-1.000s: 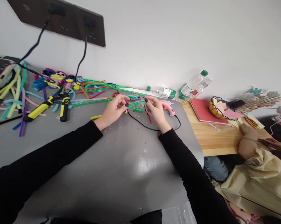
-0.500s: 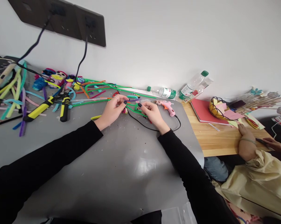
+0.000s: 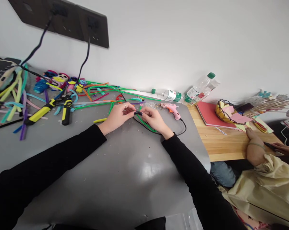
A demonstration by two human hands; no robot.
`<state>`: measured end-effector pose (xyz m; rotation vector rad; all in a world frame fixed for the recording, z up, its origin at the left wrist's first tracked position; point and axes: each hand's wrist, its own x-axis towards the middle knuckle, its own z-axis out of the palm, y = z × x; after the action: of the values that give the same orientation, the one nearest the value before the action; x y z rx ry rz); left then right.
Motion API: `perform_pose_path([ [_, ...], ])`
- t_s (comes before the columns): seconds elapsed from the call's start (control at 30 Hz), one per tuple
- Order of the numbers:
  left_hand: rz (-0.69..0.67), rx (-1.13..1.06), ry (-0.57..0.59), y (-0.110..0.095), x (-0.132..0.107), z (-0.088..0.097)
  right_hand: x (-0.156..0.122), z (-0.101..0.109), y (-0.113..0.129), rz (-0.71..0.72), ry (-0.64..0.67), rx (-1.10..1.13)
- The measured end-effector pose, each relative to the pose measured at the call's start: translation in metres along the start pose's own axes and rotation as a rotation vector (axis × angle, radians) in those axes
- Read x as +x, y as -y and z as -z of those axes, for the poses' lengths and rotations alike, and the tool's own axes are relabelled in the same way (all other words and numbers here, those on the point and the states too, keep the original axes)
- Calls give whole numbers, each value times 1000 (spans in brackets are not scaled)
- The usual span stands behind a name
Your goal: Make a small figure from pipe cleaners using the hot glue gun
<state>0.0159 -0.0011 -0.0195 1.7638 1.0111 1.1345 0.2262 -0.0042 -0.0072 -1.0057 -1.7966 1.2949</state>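
The grip of the left hand (image 3: pixel 118 116) was pressed together at thumb and forefinger, and the right hand (image 3: pixel 154 120) met it nail to nail, its own grip pinched just as tightly; in the head view, both seemed to have hold of a green pipe cleaner (image 3: pixel 144 122). The exact spot they pinched was hidden by the dark-nailed fingertips. One stretch of the stem slanted down below the right hand, over the worktop (image 3: pixel 115 179), and more green showed behind the left hand, though whether it was the same piece could not be told.

A black cable (image 3: pixel 185 128) ran from the pink glue gun (image 3: pixel 173 111), passed close along the green stem and went behind the hands, so the two lines were hard to separate there. Something clear and crumpled (image 3: pixel 150 104) lay between the right hand and the gun's nozzle, too faint to name. A short yellow piece (image 3: pixel 99 120) was partly covered by the left hand.

Farther left lay pliers (image 3: pixel 67 110) with yellow-and-black handles, their tips lost among loose stems, near some plush-looking figures (image 3: pixel 61 80) that overlapped one another. Behind the gun, a bottle (image 3: pixel 171 95) rested on its side. At the right, a co-worker's sleeve (image 3: pixel 274 175) was cut off by the edge.
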Motion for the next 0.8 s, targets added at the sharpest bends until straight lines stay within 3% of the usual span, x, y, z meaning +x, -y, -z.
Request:
perform_pose_path([
  [0.33,23,-61,-82,2,1,-1,-2,0,-1,-37,-7,-26],
  [0.53,19,-110,-30,0,1,-3,-4,1,4,-3,-29,-164],
  [0.8,1,-39,-37,-3,-1,-2,-1,4,-3,172,13,-479],
])
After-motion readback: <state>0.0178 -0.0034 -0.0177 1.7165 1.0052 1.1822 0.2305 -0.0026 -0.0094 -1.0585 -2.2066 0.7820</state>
